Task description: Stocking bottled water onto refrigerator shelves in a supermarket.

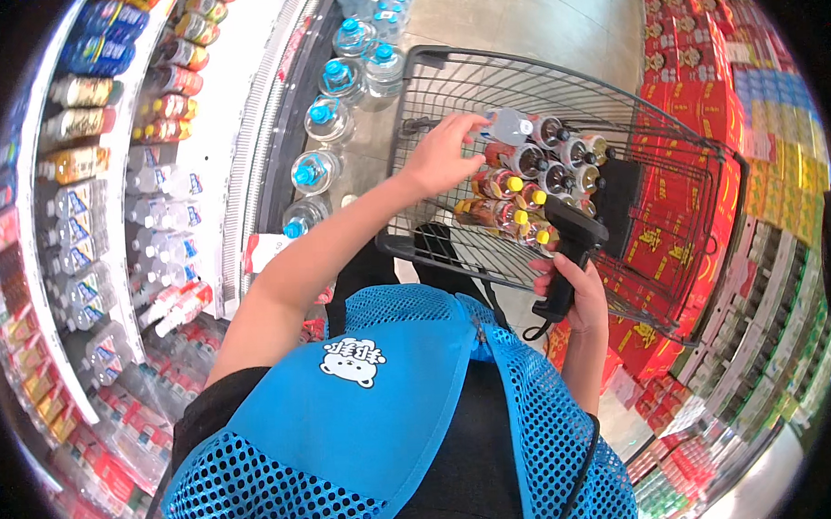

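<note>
My left hand (449, 154) is over the shopping cart (511, 64), thumb and fingers apart, with the fingertips at the base end of a clear plastic bottle (509, 126); whether they touch it I cannot tell. That bottle lies tilted beside several dark drink bottles with white labels (555, 177). Nearer me in the cart are several bottles with yellow caps (489, 213). My right hand (581, 288) grips the handle of a black handheld barcode scanner (570, 254), held above the cart's near side, its cable hanging from the handle's lower end.
Drink shelves (125, 201) rise on the left. Large water jugs with blue caps (314, 170) line the floor between shelf and cart. Red cartons (688, 215) are stacked behind the cart's right side, with more stocked shelves (746, 303) farther right. A price sign (267, 251) stands near my left forearm.
</note>
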The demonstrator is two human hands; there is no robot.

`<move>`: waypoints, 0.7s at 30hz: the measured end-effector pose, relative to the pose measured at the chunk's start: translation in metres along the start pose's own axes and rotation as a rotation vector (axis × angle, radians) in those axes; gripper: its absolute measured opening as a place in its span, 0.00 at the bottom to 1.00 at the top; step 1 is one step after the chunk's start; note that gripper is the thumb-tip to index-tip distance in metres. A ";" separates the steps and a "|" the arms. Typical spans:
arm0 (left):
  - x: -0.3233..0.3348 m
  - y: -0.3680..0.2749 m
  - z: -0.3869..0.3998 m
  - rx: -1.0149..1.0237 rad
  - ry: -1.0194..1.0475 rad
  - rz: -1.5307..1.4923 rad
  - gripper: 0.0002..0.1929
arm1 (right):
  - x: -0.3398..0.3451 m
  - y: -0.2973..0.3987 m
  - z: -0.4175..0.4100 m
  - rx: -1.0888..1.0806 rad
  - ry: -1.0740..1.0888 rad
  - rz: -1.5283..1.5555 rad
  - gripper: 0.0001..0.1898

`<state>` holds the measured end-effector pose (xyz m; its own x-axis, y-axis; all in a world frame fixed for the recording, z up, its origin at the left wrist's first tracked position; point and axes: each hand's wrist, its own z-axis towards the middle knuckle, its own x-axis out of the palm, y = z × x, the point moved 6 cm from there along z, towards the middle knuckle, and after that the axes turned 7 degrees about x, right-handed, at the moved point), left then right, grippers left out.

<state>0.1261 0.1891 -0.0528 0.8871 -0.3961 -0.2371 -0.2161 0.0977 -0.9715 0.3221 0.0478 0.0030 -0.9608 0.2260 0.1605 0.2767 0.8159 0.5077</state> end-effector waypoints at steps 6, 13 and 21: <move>0.064 0.092 0.061 -0.003 0.196 0.472 0.41 | -0.036 -0.032 -0.018 0.002 -0.028 0.132 0.19; 0.096 0.130 0.101 -0.031 0.347 0.726 0.47 | -0.059 -0.065 -0.034 0.048 -0.077 0.301 0.21; 0.088 0.136 0.108 0.259 0.301 0.454 0.34 | -0.073 -0.078 -0.034 0.065 -0.099 0.394 0.20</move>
<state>0.2187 0.2661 -0.2061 0.5672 -0.4999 -0.6545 -0.4062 0.5216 -0.7503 0.3711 -0.0505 -0.0190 -0.7794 0.5754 0.2479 0.6252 0.6880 0.3685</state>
